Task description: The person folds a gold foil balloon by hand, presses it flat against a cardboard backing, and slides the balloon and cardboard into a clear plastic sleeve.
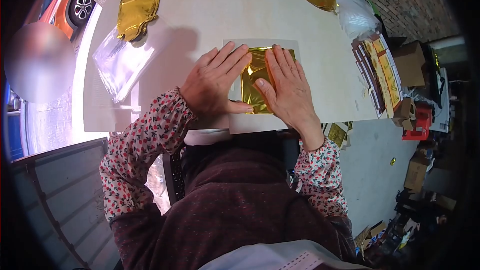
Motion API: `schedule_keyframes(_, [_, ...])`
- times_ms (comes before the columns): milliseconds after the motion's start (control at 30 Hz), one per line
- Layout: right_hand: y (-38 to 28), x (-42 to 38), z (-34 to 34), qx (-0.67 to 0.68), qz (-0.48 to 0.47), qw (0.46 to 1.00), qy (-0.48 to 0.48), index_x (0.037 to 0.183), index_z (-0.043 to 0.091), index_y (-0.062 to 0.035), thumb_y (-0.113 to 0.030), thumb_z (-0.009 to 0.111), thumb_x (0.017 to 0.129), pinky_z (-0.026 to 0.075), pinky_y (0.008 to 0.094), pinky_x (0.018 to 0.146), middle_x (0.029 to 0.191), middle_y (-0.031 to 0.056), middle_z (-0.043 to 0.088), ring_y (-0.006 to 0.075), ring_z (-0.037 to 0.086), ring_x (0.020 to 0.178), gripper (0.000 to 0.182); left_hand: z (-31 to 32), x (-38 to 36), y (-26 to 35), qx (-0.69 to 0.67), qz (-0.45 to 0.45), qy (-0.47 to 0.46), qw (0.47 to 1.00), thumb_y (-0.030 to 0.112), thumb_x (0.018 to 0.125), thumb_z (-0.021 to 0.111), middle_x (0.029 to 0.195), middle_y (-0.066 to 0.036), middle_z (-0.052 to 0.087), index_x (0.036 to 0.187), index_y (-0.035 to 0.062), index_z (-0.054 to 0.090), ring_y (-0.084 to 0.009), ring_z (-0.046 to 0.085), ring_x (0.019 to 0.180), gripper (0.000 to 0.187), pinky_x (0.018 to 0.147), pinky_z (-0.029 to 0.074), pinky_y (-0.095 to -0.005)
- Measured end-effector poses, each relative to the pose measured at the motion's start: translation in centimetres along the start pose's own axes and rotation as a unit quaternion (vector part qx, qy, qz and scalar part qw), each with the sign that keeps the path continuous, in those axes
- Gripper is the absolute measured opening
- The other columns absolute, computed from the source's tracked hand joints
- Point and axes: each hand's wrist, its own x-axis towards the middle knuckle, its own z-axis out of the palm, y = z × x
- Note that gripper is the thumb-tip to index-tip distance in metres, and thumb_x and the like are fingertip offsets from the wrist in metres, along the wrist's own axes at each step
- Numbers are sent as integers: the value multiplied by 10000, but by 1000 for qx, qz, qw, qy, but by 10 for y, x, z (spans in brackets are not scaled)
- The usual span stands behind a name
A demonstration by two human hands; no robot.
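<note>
Shiny gold foil [259, 87], creased and rectangular, lies under flattened hands [212, 77]

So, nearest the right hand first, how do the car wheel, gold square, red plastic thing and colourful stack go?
1. Gold square: partly under the right hand.
2. Colourful stack: on the table's right side.
3. Red plastic thing: past the table, right.
4. Car wheel: far upper left.

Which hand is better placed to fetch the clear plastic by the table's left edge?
Likely left: the left hand is nearer that clear plastic, while the right hand lies on the gold foil and could hold it down.
</note>
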Motion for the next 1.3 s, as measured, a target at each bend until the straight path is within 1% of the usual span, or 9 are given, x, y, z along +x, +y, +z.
schedule_keyframes(267, [45,-28,-18,-66,58,993,79,1536,352,-54,-394,436,1042,237,494,1193,1572,240,330,379,298,1471,606,1,-3,-2,21,-26,-60,998,609,756,746,1586,-175,333,1524,20,338,-353,293,1480,1050,1186,266,-495])
schedule_keyframes(300, [55,-29,-20,-53,43,982,178,1477,448,-34,-327,487,1039,413,453,1076,1461,256,474,373,505,1319,528,3,-3,-2,24,-33,-69,997,624,763,733,1597,-168,316,1535,30,321,-344,276,1489,1058,1194,252,-488])
schedule_keyframes(400, [65,-46,-38,137,214,951,174,1397,533,-9,-270,564,1025,527,363,876,1279,205,620,271,649,1064,456,4,-4,-2,38,-46,-92,994,660,781,701,1623,-143,268,1553,48,285,-315,234,1508,1069,1214,219,-467])
schedule_keyframes(433, [66,-49,-37,185,213,939,194,1330,582,9,-209,618,1004,528,288,761,1103,130,681,149,643,889,393,4,-4,-3,40,-44,-95,994,663,783,697,1624,-140,265,1554,49,281,-312,232,1509,1070,1214,220,-466])
schedule_keyframes(567, [47,-65,-35,206,225,940,155,1184,658,37,-185,625,997,521,266,726,879,76,706,97,629,792,293,5,-3,-3,39,-43,-104,993,668,790,687,1627,-140,257,1558,50,268,-305,225,1512,1071,1215,221,-466])
schedule_keyframes(667, [21,-90,-35,234,265,927,127,1087,674,26,-200,643,977,548,341,693,846,168,728,215,724,753,253,4,-3,-4,27,-37,-105,993,662,796,686,1624,-148,258,1559,47,263,-305,222,1512,1068,1218,218,-463])
schedule_keyframes(767, [1,-108,-40,237,319,911,113,1048,677,41,-204,670,964,548,313,656,807,146,730,184,714,703,259,5,-4,-5,25,-28,-104,994,653,802,686,1623,-159,255,1559,41,261,-306,219,1513,1062,1222,211,-462])
schedule_keyframes(1100, [10,-143,-1,609,339,714,62,914,656,-5,-141,675,969,547,239,544,746,61,689,126,663,588,149,4,-13,-4,23,9,-117,993,591,794,729,1624,-154,261,1556,34,269,-315,217,1514,1050,1224,201,-480])
schedule_keyframes(1300, [16,-169,13,738,312,598,9,1058,648,-14,-236,600,1021,570,323,716,864,72,696,167,690,794,230,-2,-25,3,-44,77,-115,989,482,684,837,1589,-147,356,1517,20,369,-330,289,1492,1061,1207,219,-526])
